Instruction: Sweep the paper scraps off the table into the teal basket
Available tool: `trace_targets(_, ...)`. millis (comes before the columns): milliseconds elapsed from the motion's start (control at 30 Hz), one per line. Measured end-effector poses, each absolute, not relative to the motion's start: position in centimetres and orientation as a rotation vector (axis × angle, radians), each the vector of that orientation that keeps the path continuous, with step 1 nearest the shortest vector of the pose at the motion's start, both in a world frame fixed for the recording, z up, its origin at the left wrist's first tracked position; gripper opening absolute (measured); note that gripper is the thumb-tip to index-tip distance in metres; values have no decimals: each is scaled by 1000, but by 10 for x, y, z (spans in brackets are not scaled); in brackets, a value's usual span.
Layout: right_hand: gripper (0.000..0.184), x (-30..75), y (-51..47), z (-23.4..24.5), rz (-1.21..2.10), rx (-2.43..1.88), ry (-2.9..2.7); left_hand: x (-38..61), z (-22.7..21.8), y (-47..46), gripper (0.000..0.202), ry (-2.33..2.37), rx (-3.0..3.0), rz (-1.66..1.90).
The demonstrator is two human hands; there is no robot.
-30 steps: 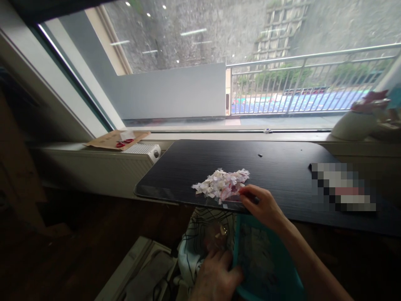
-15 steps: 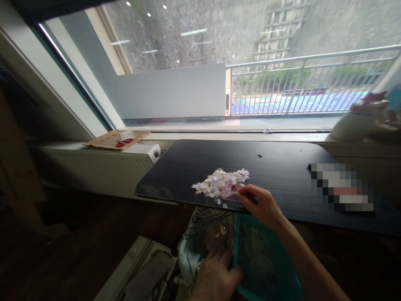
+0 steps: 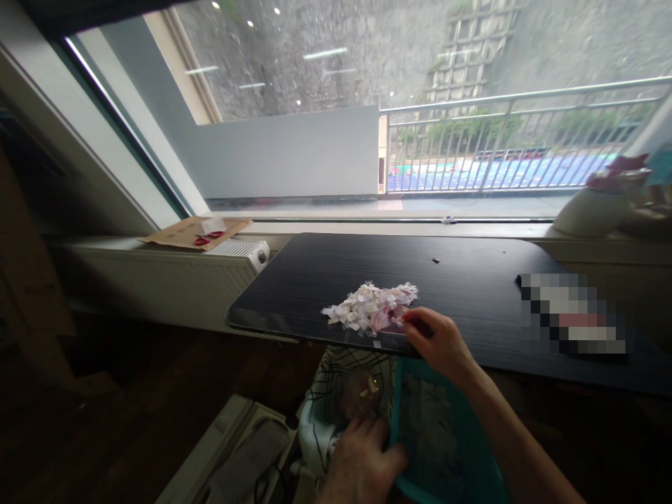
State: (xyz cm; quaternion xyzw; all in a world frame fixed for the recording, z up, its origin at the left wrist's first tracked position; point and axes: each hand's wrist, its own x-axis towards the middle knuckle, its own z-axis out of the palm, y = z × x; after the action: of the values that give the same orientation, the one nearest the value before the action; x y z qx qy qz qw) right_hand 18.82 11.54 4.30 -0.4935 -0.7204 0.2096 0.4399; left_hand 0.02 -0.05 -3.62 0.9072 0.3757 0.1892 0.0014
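Note:
A heap of small white paper scraps (image 3: 360, 306) lies near the front edge of the dark table (image 3: 325, 262). At its right side is a thin, pinkish, see-through sheet (image 3: 387, 320), whose kind I cannot make out. My right hand (image 3: 438, 339) is closed in a pinch at the sheet's right end, fingertips low over the tabletop. Below the table stands a teal bin (image 3: 475, 434) with pale scraps inside. My left hand (image 3: 362, 458) is closed over the bin's left rim, thumb on the inner side; its fingertips are partly hidden.
Left of the bin sits a white bag with black lines (image 3: 320, 413), something clear and crumpled in it. A brown envelope (image 3: 183, 234) with red-handled scissors (image 3: 208, 238) lies on the left sill by a radiator (image 3: 239, 252). A blurred-out object (image 3: 572, 315) rests at the table's right.
The pinkish sheet has shifted slightly and creased beside the heap, with my right hand almost in place. A scrap near the front edge has moved. My left hand stays still.

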Motion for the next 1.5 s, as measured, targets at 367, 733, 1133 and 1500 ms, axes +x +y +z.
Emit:
trace_targets(367,13,191,110,46,599,-1213,-1780,2,-44,1,38,1189,2874,644)
trace_targets(733,13,190,111,46,567,-1238,-1762,2,-28,-2,36,1211,2837,552)
trace_targets(1133,15,189,111,47,537,-1280,-1733,1,-38,1,39,1160,2877,551)
trace_targets(1500,16,190,112,47,512,-1312,-1723,2,-22,-2,37,1208,2806,446)
